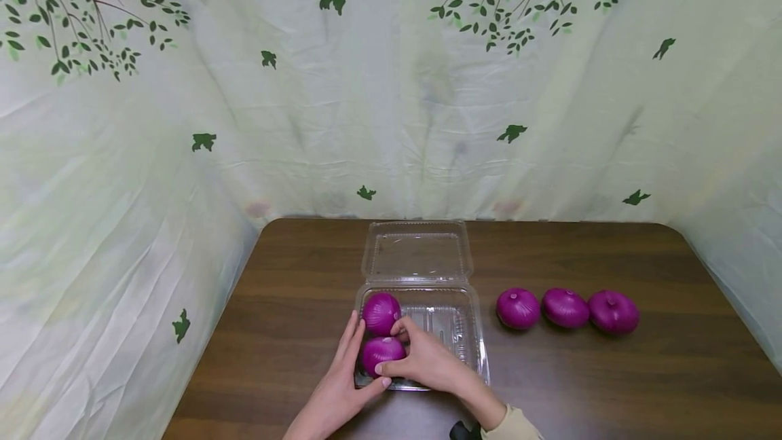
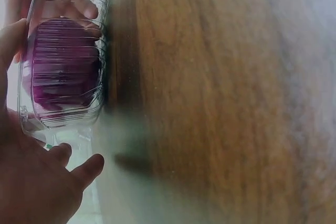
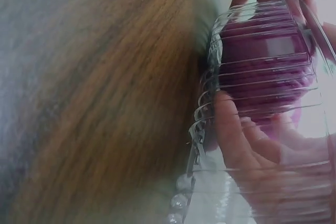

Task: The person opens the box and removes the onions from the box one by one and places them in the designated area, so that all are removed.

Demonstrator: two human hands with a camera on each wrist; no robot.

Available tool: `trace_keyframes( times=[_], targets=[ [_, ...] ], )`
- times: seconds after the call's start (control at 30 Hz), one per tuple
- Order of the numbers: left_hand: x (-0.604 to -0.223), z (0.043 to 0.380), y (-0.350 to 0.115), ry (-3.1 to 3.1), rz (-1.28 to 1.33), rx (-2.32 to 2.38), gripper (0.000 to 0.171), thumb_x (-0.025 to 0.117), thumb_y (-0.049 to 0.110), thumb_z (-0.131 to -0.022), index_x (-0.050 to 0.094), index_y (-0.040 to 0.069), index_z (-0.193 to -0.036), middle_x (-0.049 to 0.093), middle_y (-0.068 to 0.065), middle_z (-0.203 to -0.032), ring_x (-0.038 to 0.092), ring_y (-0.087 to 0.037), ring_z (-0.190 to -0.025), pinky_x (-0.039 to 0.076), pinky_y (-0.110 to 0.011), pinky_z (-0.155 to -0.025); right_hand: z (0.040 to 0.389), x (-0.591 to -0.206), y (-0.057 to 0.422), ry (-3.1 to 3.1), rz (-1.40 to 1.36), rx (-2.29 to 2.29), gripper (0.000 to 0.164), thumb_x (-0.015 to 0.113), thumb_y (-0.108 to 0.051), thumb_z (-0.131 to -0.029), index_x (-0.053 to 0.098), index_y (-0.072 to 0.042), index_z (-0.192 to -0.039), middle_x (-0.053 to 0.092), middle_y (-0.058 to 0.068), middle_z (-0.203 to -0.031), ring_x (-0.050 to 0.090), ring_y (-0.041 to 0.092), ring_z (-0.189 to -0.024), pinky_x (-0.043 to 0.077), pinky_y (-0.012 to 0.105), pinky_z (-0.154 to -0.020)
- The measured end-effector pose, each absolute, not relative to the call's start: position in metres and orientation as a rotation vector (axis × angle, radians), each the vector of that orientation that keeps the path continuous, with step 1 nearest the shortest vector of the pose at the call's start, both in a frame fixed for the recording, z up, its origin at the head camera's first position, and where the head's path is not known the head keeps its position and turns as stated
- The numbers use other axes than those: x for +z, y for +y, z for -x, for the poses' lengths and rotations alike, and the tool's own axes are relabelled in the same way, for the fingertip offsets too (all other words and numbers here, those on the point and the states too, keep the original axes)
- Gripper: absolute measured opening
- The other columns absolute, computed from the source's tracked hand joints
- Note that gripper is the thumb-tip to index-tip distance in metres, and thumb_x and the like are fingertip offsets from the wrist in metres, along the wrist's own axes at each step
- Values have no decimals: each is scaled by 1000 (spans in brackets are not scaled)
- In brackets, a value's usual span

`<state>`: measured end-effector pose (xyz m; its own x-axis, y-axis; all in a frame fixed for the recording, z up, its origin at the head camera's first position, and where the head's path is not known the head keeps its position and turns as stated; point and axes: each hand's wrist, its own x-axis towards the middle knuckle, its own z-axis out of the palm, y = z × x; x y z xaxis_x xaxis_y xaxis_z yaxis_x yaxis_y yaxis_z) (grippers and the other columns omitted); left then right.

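Note:
A clear plastic clamshell container [image 1: 449,328] lies open on the brown table. In its left side are two red onions, a far one [image 1: 379,313] and a near one [image 1: 377,353]. My right hand [image 1: 432,364] reaches inside and holds the near onion between thumb and curled fingers. Along the left wall my left hand [image 1: 339,386] rests with its fingers fairly straight and its thumb at the near rim. Through the ribbed wall, the left wrist view shows an onion [image 2: 63,61]; the right wrist view shows an onion [image 3: 262,61] beside the right fingers [image 3: 231,129].
Three more red onions, a left one [image 1: 518,308], a middle one [image 1: 565,308] and a right one [image 1: 613,312], sit in a row right of the container. The hinged lid [image 1: 418,253] lies back towards the table's far edge. A leaf-patterned cloth [image 1: 415,121] hangs behind.

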<state>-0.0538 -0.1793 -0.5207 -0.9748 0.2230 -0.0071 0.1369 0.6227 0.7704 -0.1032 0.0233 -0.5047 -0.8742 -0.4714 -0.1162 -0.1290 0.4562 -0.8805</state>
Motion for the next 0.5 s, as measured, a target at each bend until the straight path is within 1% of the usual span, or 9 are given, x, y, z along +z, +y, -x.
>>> trace_keyframes(
  times=[0.13,0.27,0.37,0.5],
  targets=[
    [-521,54,-179,2739,-308,1288,101,73,52,-84,15,21,-159,-3,9,-164,18,-25,-146,34,-56,-106,104,-505,28,2363,512,-1410,58,83,-49,-72,51,-20,-111,67,4,-108,63,12,-89,52,31,-72],
    [-520,54,-179,2752,-309,1277,101,72,54,-84,15,21,-159,-3,8,-165,18,-25,-146,33,-56,-106,102,-504,38,2397,524,-1397,56,83,-51,-72,53,-24,-111,66,0,-107,63,9,-86,51,30,-70],
    [-519,54,-179,2755,-311,1283,101,73,53,-84,15,20,-159,-2,7,-165,19,-26,-146,34,-57,-106,100,-501,46,2431,518,-1382,57,82,-53,-72,53,-28,-114,65,-2,-106,63,6,-83,51,30,-69],
    [-518,54,-178,2747,-308,1291,101,73,53,-83,15,21,-159,-2,7,-165,20,-25,-146,35,-57,-105,96,-499,57,2475,530,-1384,62,84,-53,-70,53,-28,-118,65,-5,-105,62,6,-84,51,30,-70]
  ],
)
